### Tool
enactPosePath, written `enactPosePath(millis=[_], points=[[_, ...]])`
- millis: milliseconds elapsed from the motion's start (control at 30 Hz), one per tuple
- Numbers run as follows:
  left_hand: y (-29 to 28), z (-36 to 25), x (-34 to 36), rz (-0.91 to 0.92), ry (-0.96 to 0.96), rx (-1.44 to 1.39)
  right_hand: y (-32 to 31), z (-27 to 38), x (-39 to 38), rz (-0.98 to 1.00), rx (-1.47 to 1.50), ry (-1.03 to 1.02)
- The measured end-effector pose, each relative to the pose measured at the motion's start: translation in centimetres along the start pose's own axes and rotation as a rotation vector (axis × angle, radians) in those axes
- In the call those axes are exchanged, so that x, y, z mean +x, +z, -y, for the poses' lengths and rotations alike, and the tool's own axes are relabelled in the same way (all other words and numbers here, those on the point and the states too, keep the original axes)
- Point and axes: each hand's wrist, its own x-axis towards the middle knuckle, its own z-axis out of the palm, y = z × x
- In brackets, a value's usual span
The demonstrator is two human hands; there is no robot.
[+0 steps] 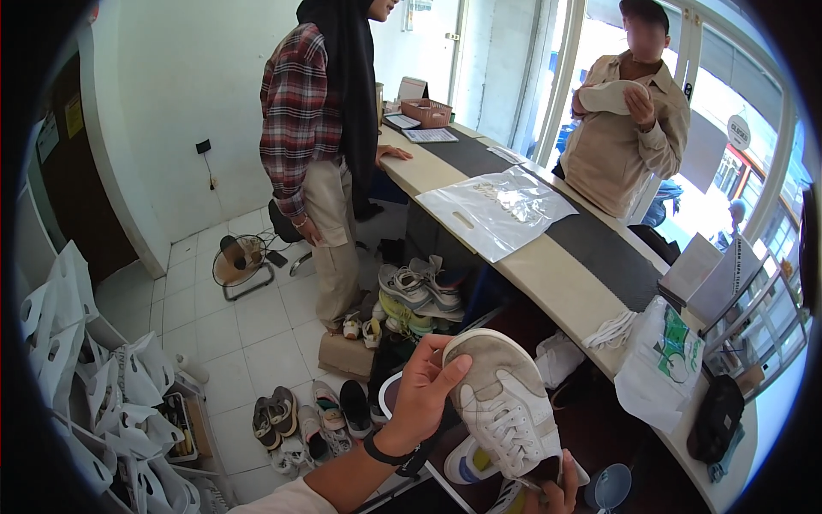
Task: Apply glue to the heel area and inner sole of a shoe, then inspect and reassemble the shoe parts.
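Observation:
A white lace-up sneaker (pixel 509 407) with a grey, stained-looking toe is held up at the lower middle. My left hand (pixel 426 381), a black band on its wrist, grips it by the toe, thumb lying on the upper. At the heel end my right hand (pixel 558 493) has its fingers closed around the shoe's edge; part of this hand is cut off by the lower edge. Below the sneaker lies another shoe (pixel 469 463), white with blue and yellow, partly covered.
A counter (pixel 531 265) carries a clear plastic bag (pixel 497 210), white laces (pixel 610 330) and a black pouch (pixel 717 418). Across it a person (pixel 629 128) holds a white shoe; another person (pixel 300 128) stands behind it. Several shoes (pixel 312 420) and a fan (pixel 241 261) stand on the floor, white bags (pixel 77 368) at left.

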Motion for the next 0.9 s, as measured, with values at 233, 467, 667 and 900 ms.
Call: enactPosePath(millis=[233,467,667,900], points=[[0.6,0.0,0.2,-0.022,0.059,0.1,1.0,1.0,1.2,-0.34,0.334,0.052],[0.7,0.3,0.1,-0.044,0.116,0.145,1.0,1.0,0.0,-0.383,0.521,0.291],[-0.8,-0.3,0.0,-0.045,0.042,0.109,-0.4,-0.8,-0.8,-0.016,-0.027,0.077],[-1.0,-0.5,0.2,0.019,0.116,0.157,-0.3,-1.1,-1.4,-0.009,0.06,0.073]])
